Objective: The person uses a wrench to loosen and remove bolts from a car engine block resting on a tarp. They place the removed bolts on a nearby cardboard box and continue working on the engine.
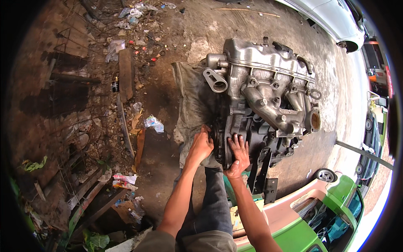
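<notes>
A large metal car engine (268, 63) stands in front of me, its silver upper part and curved manifold above a darker lower block. Curled fingers of my left hand (200, 145) press in at the engine's dark left end; whatever they grip there is hidden. My right hand (238, 155) lies flat on the dark casing beside it, fingers stretched out and holding nothing. Under and left of the engine spreads a grimy cloth (189, 90). A black metal bracket (264, 176) sticks out just right of my right hand.
Litter, a wooden plank (126, 73) and scrap pieces cover the dirt on the left. A green vehicle (289, 231) stands close at the lower right. At the upper right is a silver car (331, 19). A metal pole (363, 154) crosses the right side.
</notes>
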Demonstrator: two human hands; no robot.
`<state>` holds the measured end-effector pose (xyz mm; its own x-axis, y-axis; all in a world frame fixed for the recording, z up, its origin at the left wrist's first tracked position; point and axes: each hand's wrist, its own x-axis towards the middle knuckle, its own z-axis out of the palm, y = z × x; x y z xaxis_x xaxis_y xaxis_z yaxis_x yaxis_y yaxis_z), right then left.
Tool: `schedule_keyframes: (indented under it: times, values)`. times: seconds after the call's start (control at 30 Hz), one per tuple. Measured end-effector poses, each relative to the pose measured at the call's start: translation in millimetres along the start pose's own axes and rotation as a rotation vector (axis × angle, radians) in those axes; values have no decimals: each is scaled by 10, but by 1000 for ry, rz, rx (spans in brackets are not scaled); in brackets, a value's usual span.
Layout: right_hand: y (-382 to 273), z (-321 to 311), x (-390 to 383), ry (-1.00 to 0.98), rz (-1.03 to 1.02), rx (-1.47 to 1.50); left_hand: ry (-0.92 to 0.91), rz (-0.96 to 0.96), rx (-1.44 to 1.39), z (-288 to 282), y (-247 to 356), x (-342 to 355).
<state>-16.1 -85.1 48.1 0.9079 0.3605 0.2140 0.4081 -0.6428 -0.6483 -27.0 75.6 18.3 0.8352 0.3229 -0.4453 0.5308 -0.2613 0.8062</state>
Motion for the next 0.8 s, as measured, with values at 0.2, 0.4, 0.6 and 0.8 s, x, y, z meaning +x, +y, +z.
schedule_keyframes:
  times: [0.2, 0.4, 0.6, 0.8]
  values:
    - [17, 0, -9, 1, 8, -3, 142, 104, -5, -1, 113, 99]
    - [-6, 0, -7, 5, 19, -11, 272, 180, -71, 52, -67, 494]
    - [-6, 4, -5, 4, 25, -8, 257, 120, 5, 185, -411, 1108]
    - [-17, 8, 2, 11, 23, 1, 170, -128, 65, 224, -406, 1291]
